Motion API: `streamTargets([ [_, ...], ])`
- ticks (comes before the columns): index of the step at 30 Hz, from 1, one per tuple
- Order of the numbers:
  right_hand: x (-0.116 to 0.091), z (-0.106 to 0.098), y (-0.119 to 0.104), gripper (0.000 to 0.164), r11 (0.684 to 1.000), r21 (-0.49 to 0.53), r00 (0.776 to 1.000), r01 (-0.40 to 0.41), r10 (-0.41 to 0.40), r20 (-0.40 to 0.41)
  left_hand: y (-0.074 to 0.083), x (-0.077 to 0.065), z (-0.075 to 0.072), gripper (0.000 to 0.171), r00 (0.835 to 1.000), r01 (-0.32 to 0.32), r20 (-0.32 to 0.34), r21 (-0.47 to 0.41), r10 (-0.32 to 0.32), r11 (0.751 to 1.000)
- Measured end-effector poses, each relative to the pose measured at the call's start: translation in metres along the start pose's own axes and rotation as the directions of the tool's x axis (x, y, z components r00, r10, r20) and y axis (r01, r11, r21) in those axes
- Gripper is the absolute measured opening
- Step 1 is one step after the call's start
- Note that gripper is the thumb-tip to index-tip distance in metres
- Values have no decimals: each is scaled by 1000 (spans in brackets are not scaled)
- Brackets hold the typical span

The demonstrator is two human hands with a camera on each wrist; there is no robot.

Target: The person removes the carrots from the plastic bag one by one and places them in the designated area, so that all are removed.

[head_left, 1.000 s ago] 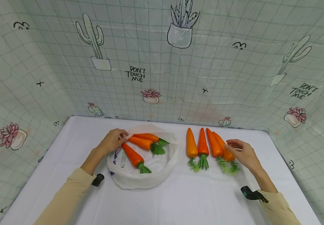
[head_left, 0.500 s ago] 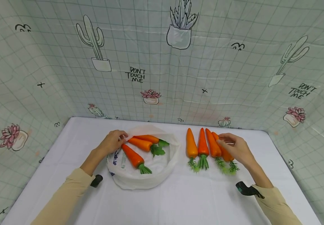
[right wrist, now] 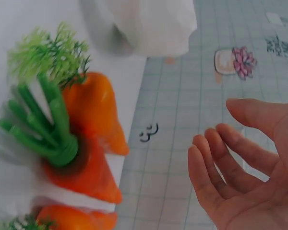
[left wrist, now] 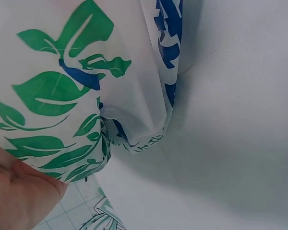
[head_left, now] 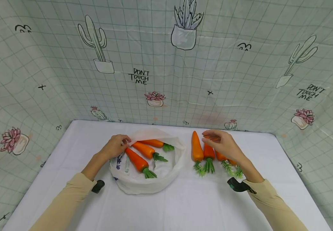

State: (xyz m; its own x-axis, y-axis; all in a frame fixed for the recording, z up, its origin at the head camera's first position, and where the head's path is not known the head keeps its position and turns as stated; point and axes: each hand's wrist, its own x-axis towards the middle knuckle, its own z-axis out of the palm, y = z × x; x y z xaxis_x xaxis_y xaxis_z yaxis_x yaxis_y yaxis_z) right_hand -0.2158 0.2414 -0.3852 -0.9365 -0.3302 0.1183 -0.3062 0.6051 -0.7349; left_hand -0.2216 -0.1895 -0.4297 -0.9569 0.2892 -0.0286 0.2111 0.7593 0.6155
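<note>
I see a white plastic bag (head_left: 141,188) lying open on a white table (head_left: 166,213), with three carrots inside it: a red-orange one (head_left: 137,159) closest to the bag's near rim, an orange one (head_left: 144,149) behind it, and a third one (head_left: 152,142) toward the bag's far side. At the bag's left edge the person's left hand (head_left: 116,147) pinches the plastic. To the right of the bag lie four more carrots, side by side, the nearest one (head_left: 196,148) in full view. The right hand (head_left: 223,144), fingers loosely bent, hangs over the others, partly hiding them. Beyond the bag rises a checked cloth (head_left: 137,106) printed with cacti and lettering
</note>
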Motion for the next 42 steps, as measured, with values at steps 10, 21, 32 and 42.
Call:
streamTargets([
  [10, 22, 20, -30, 30, 995, 74, 993, 66, -72, 93, 2, -1, -2, 20, 1000, 9, 16, -13, -9, 1000],
  [21, 44, 48, -61, 30, 984, 63, 975, 168, -176, 137, 1, -1, -2, 21, 998, 38, 54, -28, -36, 999],
  [32, 60, 80, -81, 29, 966, 37, 938, 257, -259, 232, 3, -2, 0, 24, 999, 31, 15, -32, -30, 999],
  [42, 60, 107, -93, 29, 966, -17, 920, 259, -241, 309, 11, 0, -1, 22, 998, -12, -63, -22, 11, 1000],
])
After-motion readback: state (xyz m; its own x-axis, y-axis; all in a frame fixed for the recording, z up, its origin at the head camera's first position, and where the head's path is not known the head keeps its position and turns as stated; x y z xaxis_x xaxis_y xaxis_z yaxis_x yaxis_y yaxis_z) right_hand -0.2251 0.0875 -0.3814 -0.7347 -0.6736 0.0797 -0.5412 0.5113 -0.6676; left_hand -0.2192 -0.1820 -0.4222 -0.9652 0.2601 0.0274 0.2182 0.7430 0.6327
